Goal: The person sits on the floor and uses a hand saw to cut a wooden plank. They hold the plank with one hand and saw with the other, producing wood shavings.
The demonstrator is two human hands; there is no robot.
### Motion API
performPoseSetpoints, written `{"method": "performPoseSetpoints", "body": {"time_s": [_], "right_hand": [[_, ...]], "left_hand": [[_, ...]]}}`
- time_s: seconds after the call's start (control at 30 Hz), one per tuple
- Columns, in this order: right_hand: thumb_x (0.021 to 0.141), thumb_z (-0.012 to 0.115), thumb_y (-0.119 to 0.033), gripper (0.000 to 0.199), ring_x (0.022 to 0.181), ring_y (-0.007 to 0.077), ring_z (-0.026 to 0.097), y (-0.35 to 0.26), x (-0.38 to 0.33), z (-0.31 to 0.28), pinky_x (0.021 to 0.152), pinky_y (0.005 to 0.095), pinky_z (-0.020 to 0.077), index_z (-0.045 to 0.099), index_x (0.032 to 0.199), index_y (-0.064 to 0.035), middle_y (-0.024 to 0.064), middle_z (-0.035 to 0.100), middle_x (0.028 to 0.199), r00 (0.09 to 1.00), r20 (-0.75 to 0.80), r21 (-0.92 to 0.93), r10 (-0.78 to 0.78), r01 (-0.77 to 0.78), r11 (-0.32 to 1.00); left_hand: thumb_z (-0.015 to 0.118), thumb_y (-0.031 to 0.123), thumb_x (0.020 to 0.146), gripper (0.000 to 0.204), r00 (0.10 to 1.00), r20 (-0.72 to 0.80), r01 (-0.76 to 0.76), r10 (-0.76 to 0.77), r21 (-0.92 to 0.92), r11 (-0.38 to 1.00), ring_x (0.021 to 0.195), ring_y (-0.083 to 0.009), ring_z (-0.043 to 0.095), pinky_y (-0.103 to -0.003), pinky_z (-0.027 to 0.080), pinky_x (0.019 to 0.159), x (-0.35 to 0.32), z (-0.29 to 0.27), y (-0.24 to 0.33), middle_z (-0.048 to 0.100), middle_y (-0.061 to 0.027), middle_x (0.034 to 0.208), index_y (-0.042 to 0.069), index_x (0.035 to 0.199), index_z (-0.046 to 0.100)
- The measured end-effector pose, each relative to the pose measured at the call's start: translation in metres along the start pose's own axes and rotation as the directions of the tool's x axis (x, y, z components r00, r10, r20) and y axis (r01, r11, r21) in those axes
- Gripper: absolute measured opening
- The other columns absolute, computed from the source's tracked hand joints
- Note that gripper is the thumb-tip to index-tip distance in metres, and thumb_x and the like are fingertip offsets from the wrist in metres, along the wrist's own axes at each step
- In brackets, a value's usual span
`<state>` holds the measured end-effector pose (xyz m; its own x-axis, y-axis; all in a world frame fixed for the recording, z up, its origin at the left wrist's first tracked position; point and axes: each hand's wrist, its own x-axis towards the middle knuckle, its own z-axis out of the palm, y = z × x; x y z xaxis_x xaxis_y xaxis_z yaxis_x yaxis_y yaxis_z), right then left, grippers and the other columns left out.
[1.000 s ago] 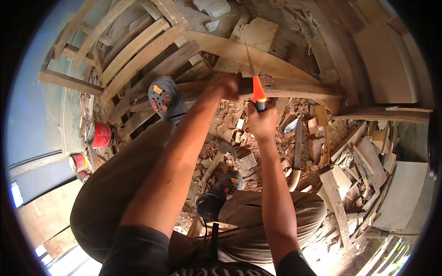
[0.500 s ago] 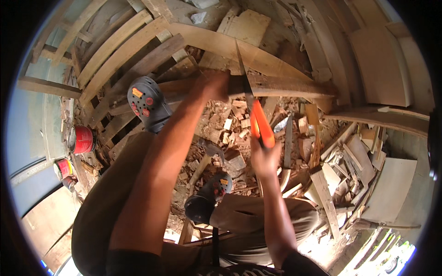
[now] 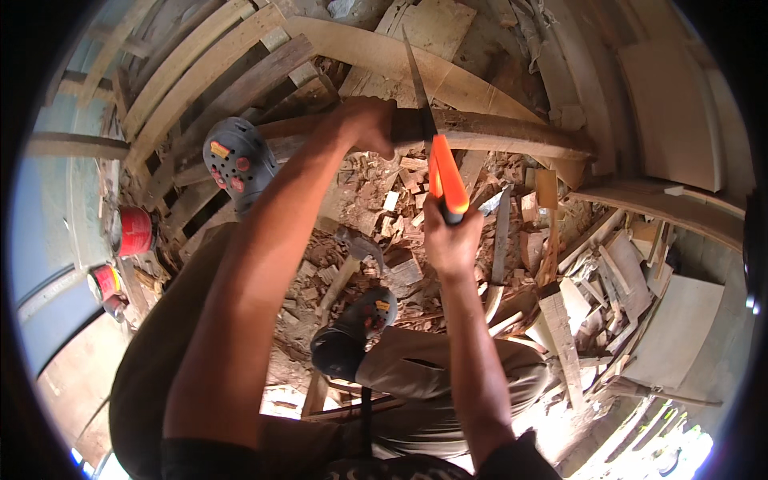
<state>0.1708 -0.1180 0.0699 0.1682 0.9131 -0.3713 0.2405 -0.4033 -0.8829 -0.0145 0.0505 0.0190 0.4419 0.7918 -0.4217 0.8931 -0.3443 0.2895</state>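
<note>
My right hand (image 3: 454,244) is wrapped round the orange and black handle of a handsaw (image 3: 450,174). Its dark, narrow blade lies across a long wooden beam (image 3: 512,131) and points away from me. Just left of the blade, my left hand (image 3: 368,124) is closed over the same beam, fingers curled down its near side. The beam runs left to right, and a dark stretch of it shows between hand and blade. Whether the teeth have cut into the wood cannot be made out. My left foot, in a grey clog (image 3: 238,160), is by the beam's left part.
A hammer (image 3: 352,260) lies among wood chips and offcuts between my feet. Another long blade (image 3: 502,232) lies right of my right hand. Slatted timber (image 3: 188,76) is at far left, red cans (image 3: 134,230) at left, and scrap boards (image 3: 620,272) at right.
The saw and my right hand have moved forward, away from me, across the beam. My left hand keeps its grip on the beam. The whole view has shifted slightly.
</note>
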Motion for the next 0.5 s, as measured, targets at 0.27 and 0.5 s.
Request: {"method": "performPoseSetpoints", "body": {"time_s": [0.27, 0.5], "right_hand": [[0.079, 0.061, -0.003, 0.011, 0.056, 0.0070, 0.053, 0.001, -0.125, -0.053, 0.053, 0.0248, 0.0446, 0.060, 0.069, 0.0015, 0.0001, 0.058, 0.060, 0.992, -0.127, 0.093, -0.025, 0.037, 0.995], [0.082, 0.066, -0.009, 0.012, 0.055, 0.0118, 0.053, 0.010, -0.059, -0.019, 0.052, 0.0332, 0.0449, 0.062, 0.075, 0.0006, 0.0082, 0.058, 0.059, 0.995, 0.033, -0.037, 0.096, -0.095, 0.995]], "left_hand": [[0.083, 0.043, 0.065, 0.052, 0.993, 0.114, -0.004, 0.004, 0.003, 1.000, 0.079, -0.0321, 0.072, -0.041, 0.057, 0.073, 0.021, 0.006, -0.004, 0.074, -0.0202, 0.087, -0.002, 0.089, 0.075], [0.085, 0.039, 0.063, 0.055, 0.993, 0.117, -0.018, 0.015, 0.022, 1.000, 0.086, -0.0316, 0.073, -0.041, 0.057, 0.075, 0.003, -0.001, -0.003, 0.074, -0.0216, 0.096, 0.000, 0.099, 0.074]]}}
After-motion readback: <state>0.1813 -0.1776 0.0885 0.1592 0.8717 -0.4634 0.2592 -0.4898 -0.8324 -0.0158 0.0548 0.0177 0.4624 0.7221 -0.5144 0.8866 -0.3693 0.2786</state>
